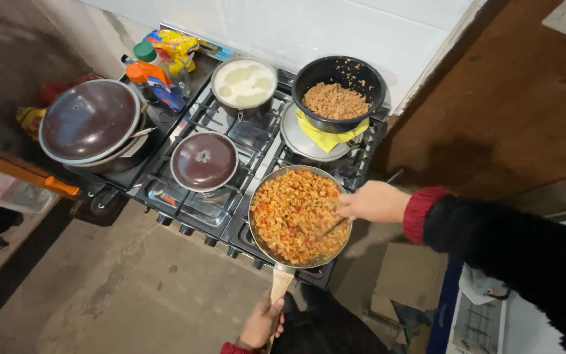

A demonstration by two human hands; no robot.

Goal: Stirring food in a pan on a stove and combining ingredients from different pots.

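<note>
**Two hands on a full pan at the stove front**

Two hands work one pan, which sits on the front right burner of a dark gas stove and is filled nearly to the rim with a chunky orange and red mix of food. The left hand is closed around the pan's pale wooden handle, which juts toward the viewer past the stove edge. The right hand reaches in from the right and grips a thin utensil whose tip is buried in the food; whether it is a spoon or a fork cannot be told from this view.

Handling, as a judgement: the pan looks like thin metal, stiff, and heavy for its size with such a load. The food is loose and would spill over the low rim if the pan tilted. The wooden handle is the sound place to hold, since the metal rim is probably hot (the pan stands on a burner).

Around it: a small pot with a brown lid on the front left burner, a pot of white liquid behind, a black bowl of brown crumbs on a yellow cloth, and a large lidded pot at far left.
</note>
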